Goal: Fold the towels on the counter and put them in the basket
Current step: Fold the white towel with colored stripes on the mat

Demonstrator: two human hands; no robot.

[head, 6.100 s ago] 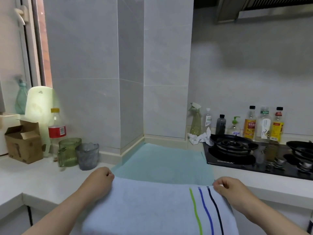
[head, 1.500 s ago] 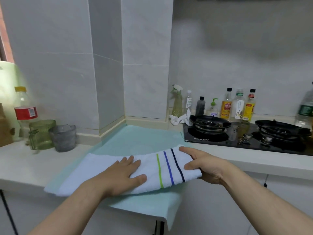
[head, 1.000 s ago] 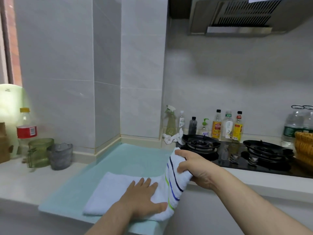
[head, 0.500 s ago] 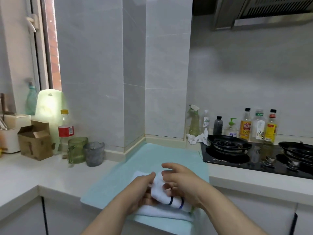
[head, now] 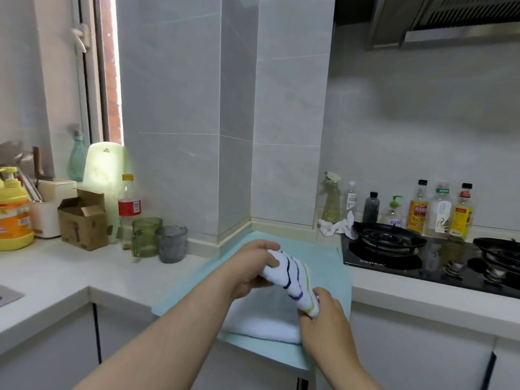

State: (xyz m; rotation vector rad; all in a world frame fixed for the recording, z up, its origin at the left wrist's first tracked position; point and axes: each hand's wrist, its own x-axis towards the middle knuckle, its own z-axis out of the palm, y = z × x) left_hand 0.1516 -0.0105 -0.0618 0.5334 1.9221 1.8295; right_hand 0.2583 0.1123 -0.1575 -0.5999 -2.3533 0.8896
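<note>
gripped the far end of the striped towel (head: 289,273) with the left hand (head: 250,266), pinched its near end with the right hand (head: 323,316), mid-fold over the desk (head: 56,277); probably needed flattening next.

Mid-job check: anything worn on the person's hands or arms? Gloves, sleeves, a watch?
Nothing shows. Left hand and right hand are bare: no gloves, no rings visible. Both forearms are uncovered down to the frame edge, with no sleeve, watch or bracelet.
</note>
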